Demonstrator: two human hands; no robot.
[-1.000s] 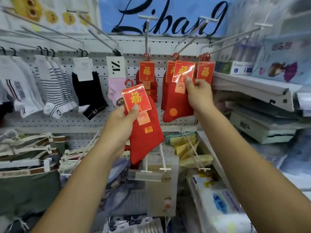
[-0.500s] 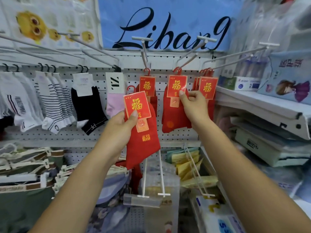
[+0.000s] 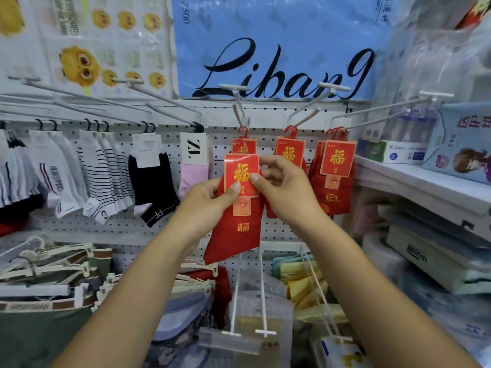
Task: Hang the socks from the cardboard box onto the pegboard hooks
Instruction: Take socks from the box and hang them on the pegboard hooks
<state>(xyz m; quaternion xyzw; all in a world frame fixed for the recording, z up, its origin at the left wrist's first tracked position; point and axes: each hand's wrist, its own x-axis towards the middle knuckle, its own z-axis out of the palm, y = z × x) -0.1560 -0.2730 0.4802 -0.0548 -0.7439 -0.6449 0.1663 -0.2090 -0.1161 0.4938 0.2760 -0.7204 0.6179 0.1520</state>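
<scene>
A pair of red socks (image 3: pixel 233 235) with a red and gold card (image 3: pixel 241 174) is held in front of the white pegboard (image 3: pixel 164 235). My left hand (image 3: pixel 210 200) grips the card's lower left, thumb on its face. My right hand (image 3: pixel 285 192) pinches the card's right edge. Behind them, more red sock pairs hang on three long white hooks: one pair (image 3: pixel 244 146) straight behind the card, one (image 3: pixel 289 152) beside my right hand, and a bunch (image 3: pixel 336 176) further right. The cardboard box is out of view.
White, striped, black (image 3: pixel 152 187) and pink (image 3: pixel 192 176) socks hang on hooks to the left. Long white hooks (image 3: pixel 239 102) jut out above. A shelf (image 3: pixel 425 187) with boxes stands at the right. Hangered garments (image 3: pixel 53 288) and packets fill the racks below.
My right hand let go of the hanging red pair and moved left onto the card in my left hand. The view tilted upward, so everything sits lower in frame.
</scene>
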